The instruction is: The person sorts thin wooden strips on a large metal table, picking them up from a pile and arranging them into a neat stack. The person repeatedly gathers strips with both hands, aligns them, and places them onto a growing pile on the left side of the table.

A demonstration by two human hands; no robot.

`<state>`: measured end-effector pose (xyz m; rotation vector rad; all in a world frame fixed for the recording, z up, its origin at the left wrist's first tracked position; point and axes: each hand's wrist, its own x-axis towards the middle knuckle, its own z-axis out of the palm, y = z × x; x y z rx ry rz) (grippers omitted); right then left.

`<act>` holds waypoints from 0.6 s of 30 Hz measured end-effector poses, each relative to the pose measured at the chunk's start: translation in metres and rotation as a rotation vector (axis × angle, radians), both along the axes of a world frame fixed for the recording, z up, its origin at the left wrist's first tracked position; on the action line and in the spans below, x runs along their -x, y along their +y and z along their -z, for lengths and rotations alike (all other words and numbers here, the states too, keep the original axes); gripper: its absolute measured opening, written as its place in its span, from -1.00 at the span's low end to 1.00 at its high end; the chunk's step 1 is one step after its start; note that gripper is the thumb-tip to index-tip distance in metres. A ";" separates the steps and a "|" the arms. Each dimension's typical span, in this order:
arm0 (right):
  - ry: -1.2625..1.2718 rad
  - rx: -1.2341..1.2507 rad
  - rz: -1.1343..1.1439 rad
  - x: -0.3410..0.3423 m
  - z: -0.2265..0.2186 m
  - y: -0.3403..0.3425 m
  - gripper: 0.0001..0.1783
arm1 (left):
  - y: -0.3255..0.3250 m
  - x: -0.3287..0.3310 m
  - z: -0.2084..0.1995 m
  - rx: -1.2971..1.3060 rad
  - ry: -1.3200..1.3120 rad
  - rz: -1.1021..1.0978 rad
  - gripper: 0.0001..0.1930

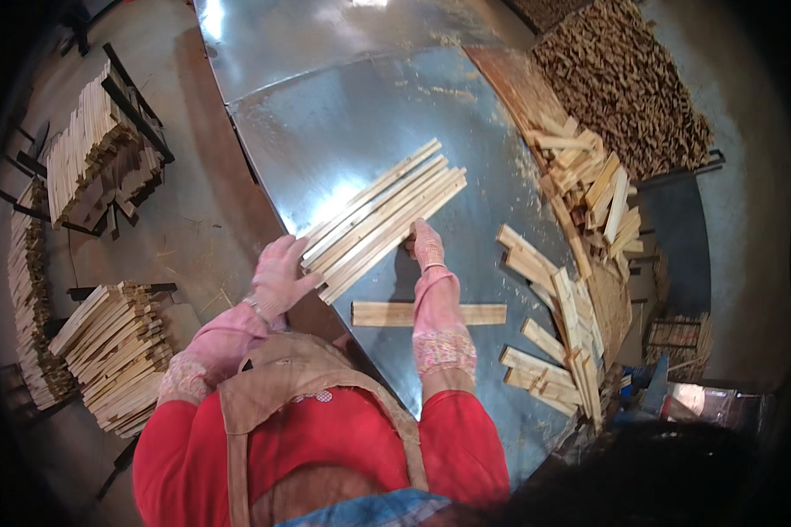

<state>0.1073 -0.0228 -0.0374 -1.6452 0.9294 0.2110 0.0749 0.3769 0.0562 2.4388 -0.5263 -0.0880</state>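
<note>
Several pale wooden strips [385, 220] lie side by side in a slanted bundle over the grey metal tabletop [325, 132], and a dark shadow falls beneath its near edge. At the bundle's left end, my gloved left hand [279, 274] grips the strip ends, thumb on the near side. My gloved right hand [427, 246] is closed at the near right edge of the bundle; its fingertips are partly hidden. A single flat wooden board [382, 314] lies on the table nearer to me, partly covered by my right forearm.
Loose wood pieces [567, 321] are heaped along the table's right side, with more offcuts [598, 189] beyond. A large pile of short wood [620, 83] stands far right. Stacked strips on racks [97, 158] and another stack [123, 356] stand left of the table.
</note>
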 end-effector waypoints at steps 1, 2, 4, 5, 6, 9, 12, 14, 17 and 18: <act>-0.028 0.134 -0.199 0.016 -0.003 -0.002 -0.30 | -0.020 -0.002 -0.003 -0.140 -0.007 0.018 -0.06; -0.067 0.271 -0.404 0.038 -0.021 0.000 -0.21 | -0.034 -0.006 -0.002 -0.212 0.012 0.004 0.01; -0.040 0.617 -0.845 0.096 -0.064 -0.011 0.01 | -0.063 -0.014 0.002 -0.346 0.056 0.007 0.15; 0.040 0.807 -1.090 0.136 -0.077 -0.027 0.13 | -0.082 -0.017 0.000 -0.397 0.089 0.058 0.18; 0.081 0.922 -1.121 0.185 -0.065 -0.051 0.07 | -0.101 -0.021 -0.007 -0.449 0.125 0.114 0.22; 0.240 0.956 -0.979 0.242 -0.036 -0.105 0.02 | -0.131 -0.038 -0.019 -0.624 0.224 0.189 0.26; 0.227 0.959 -0.778 0.238 -0.035 -0.135 -0.12 | -0.128 -0.038 -0.014 -0.704 0.273 0.169 0.29; 0.214 0.887 -0.661 0.220 -0.031 -0.145 -0.17 | -0.136 -0.038 -0.017 -0.734 0.294 0.170 0.31; 0.160 0.841 -0.644 0.186 -0.037 -0.133 -0.25 | -0.146 -0.034 -0.021 -0.755 0.313 0.097 0.32; 0.146 0.845 -0.653 0.178 -0.042 -0.127 -0.27 | -0.148 -0.036 -0.014 -0.765 0.314 0.081 0.35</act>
